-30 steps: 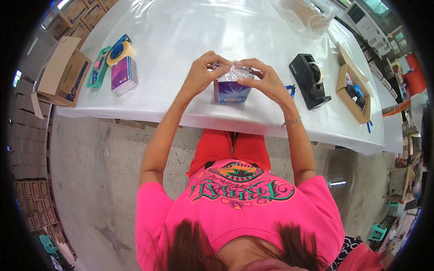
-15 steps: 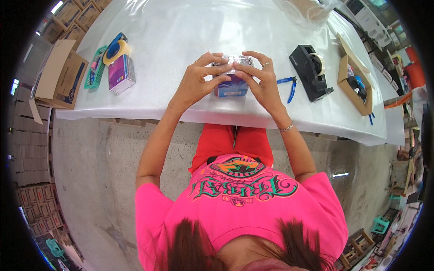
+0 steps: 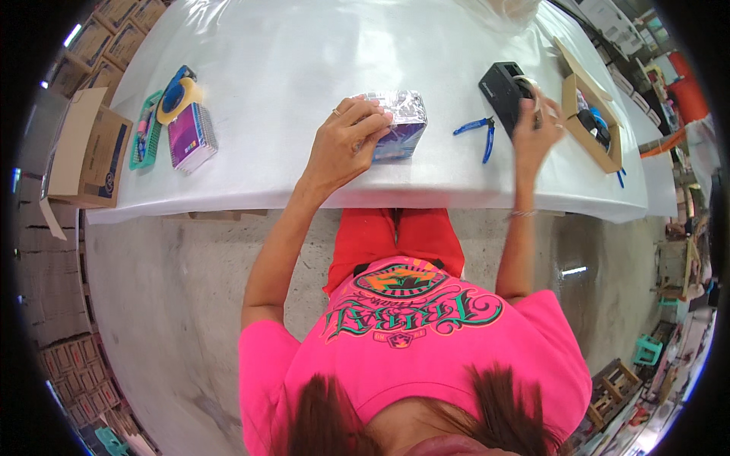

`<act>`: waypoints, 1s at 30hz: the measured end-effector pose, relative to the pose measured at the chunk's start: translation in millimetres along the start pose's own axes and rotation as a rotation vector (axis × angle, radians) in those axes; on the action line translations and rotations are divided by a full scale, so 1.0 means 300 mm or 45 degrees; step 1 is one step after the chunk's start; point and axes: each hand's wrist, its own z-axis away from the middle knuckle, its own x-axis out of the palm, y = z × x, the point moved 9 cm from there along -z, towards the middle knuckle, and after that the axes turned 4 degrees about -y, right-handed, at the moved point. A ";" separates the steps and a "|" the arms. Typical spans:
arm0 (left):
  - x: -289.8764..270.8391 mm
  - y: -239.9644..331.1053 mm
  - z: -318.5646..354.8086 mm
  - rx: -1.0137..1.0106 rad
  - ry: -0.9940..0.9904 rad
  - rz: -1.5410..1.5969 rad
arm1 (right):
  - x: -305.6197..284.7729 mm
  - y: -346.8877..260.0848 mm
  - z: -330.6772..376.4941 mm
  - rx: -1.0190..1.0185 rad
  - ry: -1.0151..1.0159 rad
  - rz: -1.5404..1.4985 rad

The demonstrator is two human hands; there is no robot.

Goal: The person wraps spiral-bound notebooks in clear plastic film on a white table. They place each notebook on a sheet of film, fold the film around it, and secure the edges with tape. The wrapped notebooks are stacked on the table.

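Observation:
My left hand [image 3: 351,139] is closed around the left side of a pack [image 3: 400,141] in clear, crinkled plastic, blue and purple on its near face. The pack rests on the white-covered table, its shiny top folded over. Out to the right, my right hand [image 3: 538,131] is over the near end of a black tape dispenser [image 3: 502,90]. Motion smears its fingers, so their grip does not show. Between the pack and the dispenser lie blue-handled pliers [image 3: 487,137], their handles spread.
Purple spiral notebooks [image 3: 187,139], a tape roll [image 3: 182,97] and a green basket [image 3: 144,140] sit at the left. An open carton [image 3: 95,152] stands beyond the table's left edge. At the right is an open small box [image 3: 608,156]; clear plastic [image 3: 509,11] lies at the back.
My right hand has let go of the pack and moved right to the tape dispenser. My left hand has stayed on the pack, now gripping its left side.

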 end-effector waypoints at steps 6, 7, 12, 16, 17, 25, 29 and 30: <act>0.007 -0.007 -0.012 0.076 -0.017 0.009 | 0.026 0.590 -0.002 0.806 -0.913 -0.567; 0.007 -0.011 -0.017 0.074 -0.014 0.043 | 0.017 0.591 0.000 0.802 -0.952 -0.572; 0.019 -0.009 -0.035 0.021 -0.069 0.067 | 0.043 0.639 -0.029 0.914 -1.077 -0.445; 0.014 -0.001 -0.029 0.093 -0.047 0.020 | 0.065 0.594 -0.046 0.921 -1.261 -0.503; 0.018 0.002 -0.030 0.139 -0.033 0.012 | 0.068 0.620 -0.047 0.928 -1.291 -0.537; 0.012 0.001 -0.020 0.118 -0.001 0.060 | 0.061 0.601 -0.004 0.988 -1.243 -0.759; 0.015 -0.001 -0.020 0.094 0.000 0.081 | 0.005 0.612 -0.004 1.035 -1.032 -1.010; 0.018 -0.004 -0.020 0.080 -0.006 0.089 | -0.003 0.617 0.004 1.038 -1.078 -1.019</act>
